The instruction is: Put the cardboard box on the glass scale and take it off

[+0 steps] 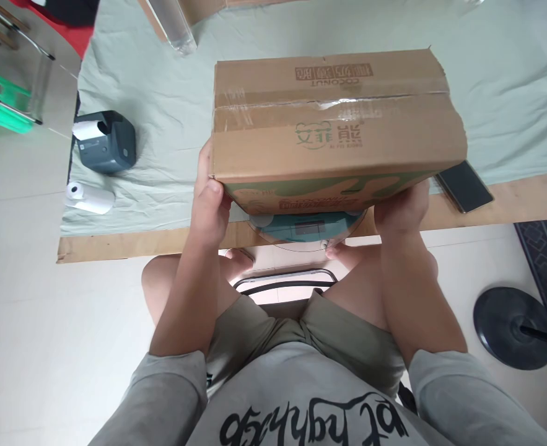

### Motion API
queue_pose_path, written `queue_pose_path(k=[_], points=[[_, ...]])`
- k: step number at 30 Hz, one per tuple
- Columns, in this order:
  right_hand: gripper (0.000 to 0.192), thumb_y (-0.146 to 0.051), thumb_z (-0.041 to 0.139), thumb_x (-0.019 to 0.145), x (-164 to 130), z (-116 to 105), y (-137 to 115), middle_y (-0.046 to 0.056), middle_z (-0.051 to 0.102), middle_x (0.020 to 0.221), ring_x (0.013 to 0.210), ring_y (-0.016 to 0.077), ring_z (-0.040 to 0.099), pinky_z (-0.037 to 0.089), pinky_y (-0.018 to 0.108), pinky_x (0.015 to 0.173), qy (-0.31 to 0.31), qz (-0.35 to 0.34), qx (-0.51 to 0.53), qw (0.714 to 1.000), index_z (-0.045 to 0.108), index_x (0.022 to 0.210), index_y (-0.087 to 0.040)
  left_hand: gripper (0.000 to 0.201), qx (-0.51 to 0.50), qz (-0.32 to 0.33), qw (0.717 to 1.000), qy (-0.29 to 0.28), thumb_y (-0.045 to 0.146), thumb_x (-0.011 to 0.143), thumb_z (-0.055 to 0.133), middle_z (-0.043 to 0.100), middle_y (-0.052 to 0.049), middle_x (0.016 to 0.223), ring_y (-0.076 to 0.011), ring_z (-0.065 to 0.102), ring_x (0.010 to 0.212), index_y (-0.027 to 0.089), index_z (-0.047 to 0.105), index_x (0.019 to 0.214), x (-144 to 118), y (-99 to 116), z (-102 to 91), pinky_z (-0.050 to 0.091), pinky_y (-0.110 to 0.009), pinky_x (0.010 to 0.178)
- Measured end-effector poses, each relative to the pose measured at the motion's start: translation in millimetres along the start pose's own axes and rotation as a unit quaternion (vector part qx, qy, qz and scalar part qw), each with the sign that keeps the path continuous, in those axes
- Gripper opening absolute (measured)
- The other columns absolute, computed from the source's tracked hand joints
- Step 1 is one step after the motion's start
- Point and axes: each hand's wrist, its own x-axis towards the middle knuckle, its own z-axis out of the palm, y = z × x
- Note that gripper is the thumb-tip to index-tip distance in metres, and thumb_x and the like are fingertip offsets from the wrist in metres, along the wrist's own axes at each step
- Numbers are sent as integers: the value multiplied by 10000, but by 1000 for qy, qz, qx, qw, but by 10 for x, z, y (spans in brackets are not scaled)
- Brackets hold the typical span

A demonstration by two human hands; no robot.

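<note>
A taped cardboard box (333,118) is at upper centre, grasped at lower left and lower right in the grip of the left hand (209,207) and right hand (402,209). A round scale (308,229) shows just below; on the surface (166,130), a phone (464,187) lies right, a printer (108,148) upper left.

In your grip (210,207), a matt cardboard box (338,145) with glossy tape (264,111) — beyond it, creased cloth (171,124) over your wood-edged worktop (124,244).
</note>
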Motion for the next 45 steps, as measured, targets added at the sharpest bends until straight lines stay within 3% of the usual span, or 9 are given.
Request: queue_pose_path(k=[2,5,9,17,22,26,30,36,45], points=[[361,-596,526,817,-53,-3,-93,75,599,858,1096,293,618,565,454,933,58,-3,80,995,495,699,-256,744,-1,-19,1000,10,835,887,378,614,-43,1516,-376,345,1609,398,519,1472,-30,9,-7,513,-545,1163],[329,-583,556,826,-171,-47,-242,73,628,948,1036,280,641,577,412,784,58,31,98,993,599,805,-258,674,-12,-51,999,5,786,903,412,612,-37,1518,-396,433,1549,422,542,1456,-90,72,-19,558,-565,1091],[454,-717,550,823,-318,-107,-386,78,669,1112,1081,285,652,591,433,847,20,43,60,997,653,944,-292,659,-38,-66,997,-26,763,869,478,572,-20,1570,-417,466,1513,455,565,1445,-147,178,-23,565,-584,1070],[557,-814,464,850,-397,-115,-503,67,641,1294,1249,317,638,605,477,909,-53,17,3,998,651,1152,-385,797,-86,-73,991,-66,794,810,567,499,2,1652,-421,350,1603,468,510,1535,-182,342,-29,520,-593,1167],[586,-828,474,838,-391,-145,-518,51,637,1363,1310,320,614,612,492,926,-48,21,0,999,648,1198,-399,845,-87,-71,990,-81,828,808,565,379,31,1742,-397,287,1643,473,459,1567,-196,325,-52,500,-578,1196],[583,-821,458,853,-350,-212,-527,50,630,1393,1251,311,637,612,493,912,-70,34,-17,997,649,1184,-381,901,-100,-71,988,-95,855,804,569,389,4,1741,-407,309,1633,445,428,1593,-176,270,-57,496,-571,1198],[586,-827,460,845,-346,-209,-526,59,643,1346,1191,307,653,606,485,864,-71,31,-21,997,643,1156,-366,920,-99,-60,987,-108,864,821,540,278,32,1790,-396,252,1657,433,392,1620,-156,265,-44,407,-578,1276],[610,-830,474,810,-446,-76,-553,76,655,1238,1101,289,656,589,464,842,-7,47,19,999,663,1077,-315,1003,-76,-9,989,-130,815,846,578,128,8,1824,-385,92,1693,337,306,1684,-216,286,-43,146,-561,1389],[608,-836,482,793,-379,-66,-404,72,637,1124,1069,272,646,582,423,806,1,18,29,999,650,1020,-297,1013,-81,18,987,-137,827,845,587,61,37,1831,-401,67,1692,384,262,1697,-240,155,-62,102,-563,1392]])
